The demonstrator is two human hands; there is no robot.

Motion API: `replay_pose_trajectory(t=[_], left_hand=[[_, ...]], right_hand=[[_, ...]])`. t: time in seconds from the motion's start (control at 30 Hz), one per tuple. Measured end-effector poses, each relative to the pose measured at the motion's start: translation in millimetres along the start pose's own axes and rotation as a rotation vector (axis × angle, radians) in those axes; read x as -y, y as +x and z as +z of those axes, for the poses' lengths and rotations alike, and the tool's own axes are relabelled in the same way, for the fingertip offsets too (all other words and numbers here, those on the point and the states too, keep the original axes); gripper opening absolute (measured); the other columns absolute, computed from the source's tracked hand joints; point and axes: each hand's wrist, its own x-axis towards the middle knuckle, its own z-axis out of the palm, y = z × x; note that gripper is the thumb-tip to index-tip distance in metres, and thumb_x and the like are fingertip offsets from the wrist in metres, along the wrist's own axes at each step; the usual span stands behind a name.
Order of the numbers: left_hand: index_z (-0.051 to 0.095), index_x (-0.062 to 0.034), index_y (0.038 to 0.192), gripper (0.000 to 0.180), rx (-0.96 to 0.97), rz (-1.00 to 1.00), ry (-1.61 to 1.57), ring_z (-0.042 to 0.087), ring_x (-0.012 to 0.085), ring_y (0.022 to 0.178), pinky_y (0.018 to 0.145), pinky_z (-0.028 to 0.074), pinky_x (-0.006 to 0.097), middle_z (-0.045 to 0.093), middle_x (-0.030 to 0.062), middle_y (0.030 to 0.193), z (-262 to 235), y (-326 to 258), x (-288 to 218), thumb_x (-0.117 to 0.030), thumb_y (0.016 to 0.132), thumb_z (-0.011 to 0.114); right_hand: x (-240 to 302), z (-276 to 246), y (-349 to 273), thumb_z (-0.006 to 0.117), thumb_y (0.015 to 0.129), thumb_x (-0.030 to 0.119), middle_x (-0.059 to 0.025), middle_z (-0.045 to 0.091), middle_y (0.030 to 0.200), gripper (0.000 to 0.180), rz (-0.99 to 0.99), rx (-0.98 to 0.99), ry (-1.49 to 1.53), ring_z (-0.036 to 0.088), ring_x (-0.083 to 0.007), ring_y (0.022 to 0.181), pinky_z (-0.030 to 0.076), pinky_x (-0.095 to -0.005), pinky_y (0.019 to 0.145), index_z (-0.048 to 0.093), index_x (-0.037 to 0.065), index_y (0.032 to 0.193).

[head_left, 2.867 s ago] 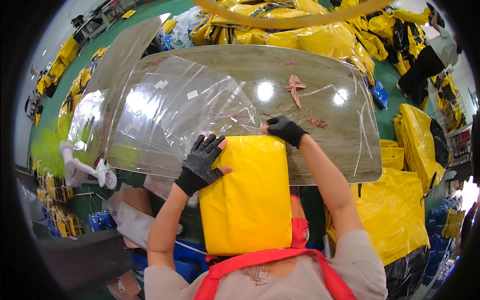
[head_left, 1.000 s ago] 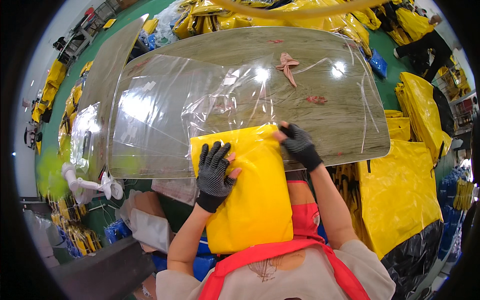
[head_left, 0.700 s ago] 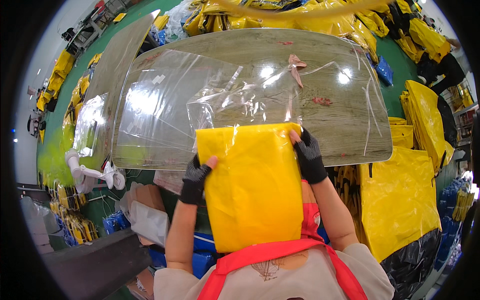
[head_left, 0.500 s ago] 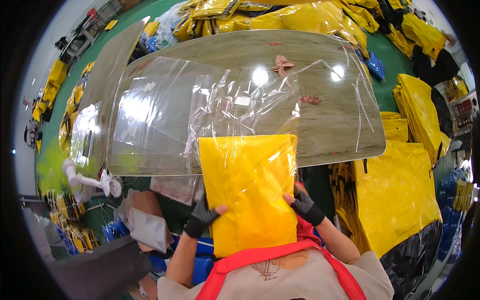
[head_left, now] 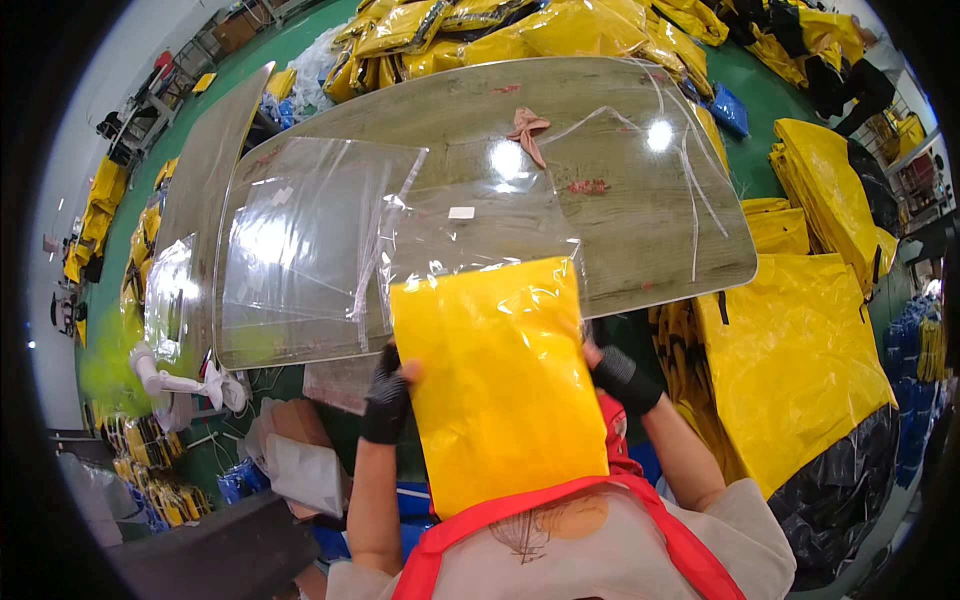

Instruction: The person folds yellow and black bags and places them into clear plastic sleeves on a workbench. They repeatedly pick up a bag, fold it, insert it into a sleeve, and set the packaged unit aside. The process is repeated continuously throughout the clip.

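A folded yellow sheet-like piece [head_left: 500,385], flat and rectangular, lies against my front and over the near table edge. Its far end is inside a clear plastic bag [head_left: 475,222] that stretches over the tabletop. At the left side of the piece, my left hand [head_left: 388,395], in a black fingerless glove, is closed with the thumb on top and the other fingers underneath. My right hand [head_left: 612,372], gloved alike, grips the opposite side; its fingers are partly hidden. Left of this bag lies a flat stack of clear bags [head_left: 300,235].
The wood-patterned table [head_left: 640,255] has a pinkish cloth scrap [head_left: 528,132] and loose clear strips [head_left: 692,200] on it. Large yellow folded sheets [head_left: 790,360] are piled at the right. Yellow packages [head_left: 420,30] heap behind the table. A white jointed arm [head_left: 180,380] stands at the left.
Both hands have slid farther up the sides of the yellow piece. The bag's far part, crumpled and raised before, now lies flatter. The view has shifted slightly.
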Motion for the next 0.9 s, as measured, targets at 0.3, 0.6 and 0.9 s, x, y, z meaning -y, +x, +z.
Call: replay_pose_trajectory(t=[0.3,0.6,0.9], left_hand=[[0.054,-0.0028,0.121,0.046,0.014,0.007,-0.057,0.058,0.0209,0.103,0.087,0.049,0.032,0.058,0.0113,0.118,29.9,-7.7,-19.8,-0.026,0.084,0.067],[0.046,-0.0023,0.130,0.060,0.013,0.047,0.184,0.053,0.0182,0.110,0.092,0.044,0.032,0.057,0.0090,0.121,27.2,6.6,-20.9,-0.031,0.082,0.069],[0.052,-0.0006,0.124,0.050,-0.035,-0.108,0.026,0.057,0.0165,0.100,0.088,0.045,0.031,0.062,0.0069,0.111,45.3,0.6,-17.7,-0.026,0.084,0.068]], right_hand=[[23.0,-7.0,-14.1,0.069,0.083,0.029,-0.0070,0.048,0.133,0.071,-0.059,0.333,-0.006,0.039,-0.0177,0.126,0.027,-0.0318,0.107,0.034,0.002,0.139],[42.8,2.4,-25.0,0.068,0.083,0.035,-0.0065,0.064,0.099,0.051,-0.054,0.258,-0.166,0.057,-0.0129,0.092,0.046,-0.0257,0.083,0.056,0.000,0.118],[29.2,-16.9,-10.8,0.070,0.082,0.032,-0.0082,0.065,0.102,0.045,-0.028,0.284,-0.234,0.058,-0.0125,0.093,0.044,-0.0266,0.087,0.061,-0.001,0.112]])
